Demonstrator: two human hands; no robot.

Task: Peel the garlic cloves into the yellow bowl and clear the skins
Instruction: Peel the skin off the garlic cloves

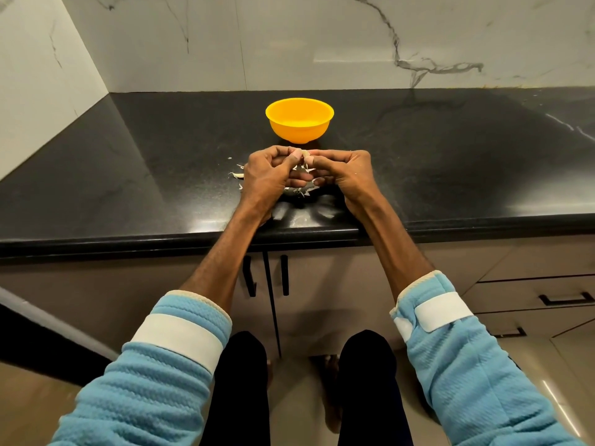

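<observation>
One yellow bowl (299, 123) counted. Two hands seen: left hand (269, 176), right hand (348, 175). One garlic clove (304, 153) seen between them. Skin scraps (237, 175) scattered, number not countable.

Quilted light-blue sleeves (151, 381) with cream-trimmed cuffs (206, 299). Each has a white band (177, 336) round it. Plus black trousers (238, 397).

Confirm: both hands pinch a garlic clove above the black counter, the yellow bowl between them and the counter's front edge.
No: the head view shows the yellow bowl beyond the left hand and right hand pinching the garlic clove, toward the wall. Rest holds.
</observation>
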